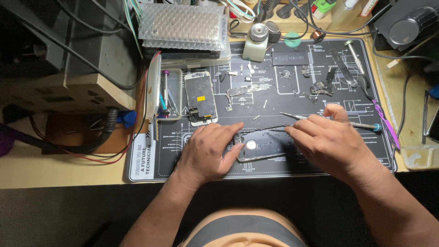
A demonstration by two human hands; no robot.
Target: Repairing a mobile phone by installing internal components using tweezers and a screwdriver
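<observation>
A black phone housing (263, 145) lies open on the black repair mat (320, 164), shiny inside with a round bright spot. My left hand (211, 148) presses on its left end and steadies it. My right hand (324, 142) rests over its right end and pinches thin metal tweezers (292, 116), whose tips point left toward the housing's top edge. A screwdriver with a teal cap (366, 125) lies just behind my right hand.
A detached phone screen (200, 97) lies face down upper left of the housing, beside a small clear parts tray (170, 96). A black battery (290, 58), a logic board (244, 90), small brackets, a dispenser bottle (256, 42) and cables fill the mat's far part.
</observation>
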